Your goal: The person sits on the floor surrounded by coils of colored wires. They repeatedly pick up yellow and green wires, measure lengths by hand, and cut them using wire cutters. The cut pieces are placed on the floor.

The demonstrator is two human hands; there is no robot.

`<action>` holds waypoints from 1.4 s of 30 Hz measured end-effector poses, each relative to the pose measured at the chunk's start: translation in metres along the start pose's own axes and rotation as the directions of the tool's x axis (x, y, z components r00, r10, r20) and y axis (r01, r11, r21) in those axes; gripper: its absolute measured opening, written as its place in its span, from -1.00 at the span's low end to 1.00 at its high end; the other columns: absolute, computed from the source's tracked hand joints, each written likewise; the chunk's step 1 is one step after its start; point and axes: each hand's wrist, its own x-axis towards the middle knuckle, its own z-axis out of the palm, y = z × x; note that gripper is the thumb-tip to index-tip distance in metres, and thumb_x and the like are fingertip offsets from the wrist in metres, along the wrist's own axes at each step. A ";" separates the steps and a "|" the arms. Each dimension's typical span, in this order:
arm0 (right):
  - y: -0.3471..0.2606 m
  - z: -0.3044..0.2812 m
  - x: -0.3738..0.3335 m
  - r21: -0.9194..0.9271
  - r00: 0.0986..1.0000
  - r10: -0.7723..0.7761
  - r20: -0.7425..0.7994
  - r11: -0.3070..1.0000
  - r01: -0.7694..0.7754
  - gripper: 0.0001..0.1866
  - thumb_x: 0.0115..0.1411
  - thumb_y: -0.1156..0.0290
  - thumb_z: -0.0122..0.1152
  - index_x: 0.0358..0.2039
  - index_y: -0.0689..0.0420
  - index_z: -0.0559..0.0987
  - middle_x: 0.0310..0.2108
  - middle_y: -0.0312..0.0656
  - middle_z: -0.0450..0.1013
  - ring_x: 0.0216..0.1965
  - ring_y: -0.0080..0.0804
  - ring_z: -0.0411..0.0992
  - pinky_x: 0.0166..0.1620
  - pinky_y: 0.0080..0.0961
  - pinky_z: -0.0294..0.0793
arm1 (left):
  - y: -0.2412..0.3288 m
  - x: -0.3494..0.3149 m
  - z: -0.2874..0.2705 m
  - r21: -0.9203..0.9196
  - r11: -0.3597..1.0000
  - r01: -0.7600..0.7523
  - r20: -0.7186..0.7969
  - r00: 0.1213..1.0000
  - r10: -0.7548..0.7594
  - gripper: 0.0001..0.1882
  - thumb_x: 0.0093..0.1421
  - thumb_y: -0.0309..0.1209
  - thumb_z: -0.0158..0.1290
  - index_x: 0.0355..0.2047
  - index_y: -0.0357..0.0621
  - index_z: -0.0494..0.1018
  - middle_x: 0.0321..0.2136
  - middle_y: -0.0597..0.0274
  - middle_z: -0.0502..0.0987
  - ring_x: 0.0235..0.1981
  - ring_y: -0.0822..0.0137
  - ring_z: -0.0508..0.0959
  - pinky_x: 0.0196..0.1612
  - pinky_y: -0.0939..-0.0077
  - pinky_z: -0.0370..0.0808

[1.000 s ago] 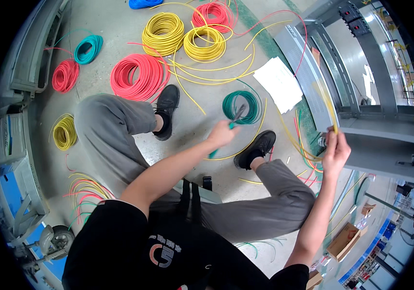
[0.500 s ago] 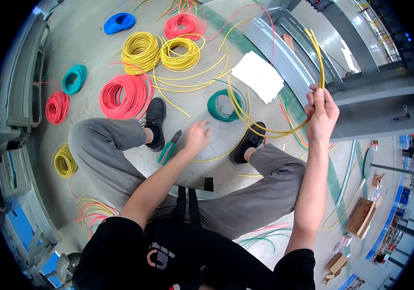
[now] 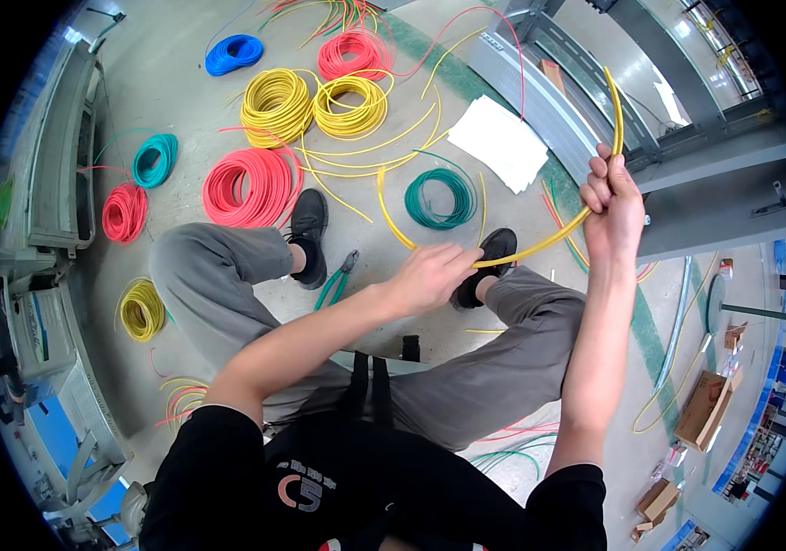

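Observation:
A short length of yellow wire (image 3: 540,250), apparently several strands together, curves between my two hands above the floor. My left hand (image 3: 434,275) is closed around it near my right shoe, and a bent end rises beyond the fingers. Higher up on the right, my right hand (image 3: 611,204) grips the same wire, whose other end sticks up past the thumb. Green-handled cutting pliers (image 3: 336,281) lie on the floor between my feet, nearest to my left hand. Beyond the hands rests a dark green wire coil (image 3: 439,199).
Yellow coils (image 3: 275,103), red coils (image 3: 248,187), a blue coil (image 3: 233,55) and a teal coil (image 3: 154,161) lie about the floor. White paper sheets (image 3: 499,142) sit beside a grey metal frame (image 3: 724,207) on the right. Cardboard boxes (image 3: 703,410) stand farther right.
My left hand has moved right from near the pliers and closed on the yellow wire. The loose strands are now gathered together. My right hand still holds them.

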 end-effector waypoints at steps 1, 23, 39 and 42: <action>-0.004 0.001 -0.001 0.035 0.999 0.042 -0.001 0.999 -0.042 -0.68 0.37 0.34 -0.14 -0.10 0.40 0.39 -0.47 -0.26 0.30 -0.61 -0.69 0.04 -0.55 -0.72 0.08 | 0.003 0.000 -0.009 -0.007 1.000 -0.007 -0.019 1.000 0.007 -0.75 0.09 -0.56 0.05 -0.18 -0.26 0.44 -0.41 0.06 0.46 -0.39 0.11 0.50 -0.38 0.31 0.44; -0.027 -0.015 -0.044 -0.296 0.869 -0.473 -0.144 0.859 0.419 -0.70 0.39 0.35 -0.16 -0.06 0.35 0.33 -0.56 -0.36 0.13 -0.70 -0.75 -0.05 -0.65 -0.78 -0.09 | -0.286 0.034 0.014 0.670 0.683 0.290 -0.064 0.940 -0.336 -0.72 0.02 -0.51 0.00 -0.22 0.02 0.48 -0.53 0.14 0.56 -0.58 0.07 0.57 -0.53 0.18 0.47; -0.030 -0.021 -0.050 -0.253 0.951 -0.287 -0.116 0.934 0.251 -0.69 0.42 0.31 -0.30 0.00 0.29 0.21 -0.64 -0.38 0.17 -0.79 -0.76 -0.01 -0.69 -0.76 0.01 | -0.360 0.007 0.072 0.698 0.561 0.444 -0.032 0.802 -0.596 -0.77 0.15 -0.32 0.04 -0.23 -0.15 0.50 -0.25 -0.04 0.54 -0.25 -0.02 0.54 -0.13 0.17 0.48; -0.030 -0.029 -0.049 -0.100 0.988 -0.156 -0.010 0.983 0.154 -0.67 0.41 0.34 -0.28 0.00 0.37 0.18 -0.63 -0.35 0.18 -0.79 -0.76 -0.01 -0.70 -0.79 -0.01 | -0.292 0.055 0.086 0.311 0.847 0.431 -0.376 0.874 -0.307 -0.77 0.17 -0.43 0.04 -0.16 -0.23 0.48 -0.27 -0.02 0.52 -0.32 0.07 0.55 -0.22 0.27 0.48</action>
